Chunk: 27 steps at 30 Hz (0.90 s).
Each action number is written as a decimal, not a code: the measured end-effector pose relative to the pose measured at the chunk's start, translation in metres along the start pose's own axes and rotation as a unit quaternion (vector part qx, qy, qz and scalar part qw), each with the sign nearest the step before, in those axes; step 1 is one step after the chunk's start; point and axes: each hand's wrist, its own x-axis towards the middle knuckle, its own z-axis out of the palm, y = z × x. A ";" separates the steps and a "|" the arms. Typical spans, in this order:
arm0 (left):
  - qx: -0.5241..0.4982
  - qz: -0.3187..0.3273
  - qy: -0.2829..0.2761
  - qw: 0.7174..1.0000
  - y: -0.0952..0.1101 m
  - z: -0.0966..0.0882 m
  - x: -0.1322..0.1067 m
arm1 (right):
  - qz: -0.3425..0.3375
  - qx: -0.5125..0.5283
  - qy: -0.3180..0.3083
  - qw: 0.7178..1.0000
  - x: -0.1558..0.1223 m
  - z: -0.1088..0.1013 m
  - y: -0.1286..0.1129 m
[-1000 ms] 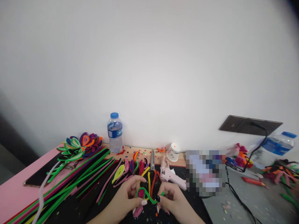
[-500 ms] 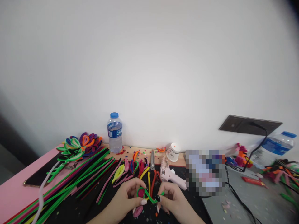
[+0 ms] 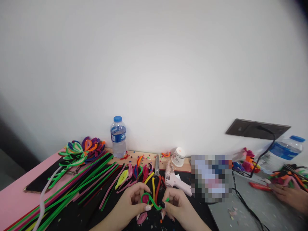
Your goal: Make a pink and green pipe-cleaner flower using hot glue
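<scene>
A green pipe cleaner [image 3: 154,204] is bent between my two hands, its left end looped around a small magenta coil [image 3: 145,199]. My left hand [image 3: 134,200] pinches the looped part between thumb and fingers. With thumb and fingertips closed, my right hand [image 3: 174,202] grips the other end, whose tip pokes out above the dark-nailed thumb. Below the left fingers lies a pink pipe-cleaner loop [image 3: 142,218]. Yellow and red pipe cleaners [image 3: 158,189] rest just beyond my hands on the black mat.
Beyond my hands lie scissors [image 3: 157,165], a pink glue gun [image 3: 178,183] and a paper cup [image 3: 178,157]. Long pipe cleaners [image 3: 79,189], a phone [image 3: 40,179] and a water bottle [image 3: 118,138] are leftward. Another person's hand [image 3: 290,196] touches a red stick [image 3: 260,186] at right.
Another person's hand has come in from the right edge, reaching the red stick. My own hands and the green pipe cleaner have hardly moved.
</scene>
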 end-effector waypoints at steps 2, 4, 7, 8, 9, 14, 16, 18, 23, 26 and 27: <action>0.006 0.002 0.003 1.000 -0.001 -0.001 0.000 | -0.002 0.001 0.000 1.000 0.000 0.000 0.001; 0.007 0.001 0.009 1.000 -0.002 -0.001 0.000 | -0.002 0.003 -0.003 1.000 0.000 0.001 0.001; 0.006 -0.008 0.015 1.000 -0.004 -0.002 0.001 | -0.004 0.005 -0.006 1.000 -0.001 0.001 0.000; 0.005 -0.011 0.017 1.000 -0.004 -0.002 0.001 | -0.004 0.004 -0.006 1.000 -0.001 0.000 0.000; 0.005 -0.013 0.018 1.000 -0.004 -0.003 0.001 | -0.005 0.003 -0.006 1.000 -0.001 0.000 0.000; -0.007 -0.007 0.011 1.000 -0.003 -0.001 0.001 | -0.005 0.004 -0.005 1.000 0.000 -0.001 0.003; -0.017 0.002 0.008 1.000 -0.003 -0.001 0.001 | -0.006 0.006 -0.005 1.000 0.000 -0.001 0.003; -0.017 0.006 0.009 1.000 -0.004 -0.001 0.002 | -0.007 0.007 -0.007 1.000 0.000 0.000 0.003; -0.003 0.001 0.005 1.000 -0.004 -0.003 0.002 | -0.005 0.004 -0.005 1.000 0.000 0.000 0.001; 0.000 0.002 0.002 1.000 -0.001 -0.002 0.001 | -0.007 0.003 -0.006 1.000 0.000 0.001 0.000; -0.001 0.003 0.002 1.000 0.000 -0.001 0.001 | -0.007 0.002 -0.007 1.000 0.000 0.001 -0.001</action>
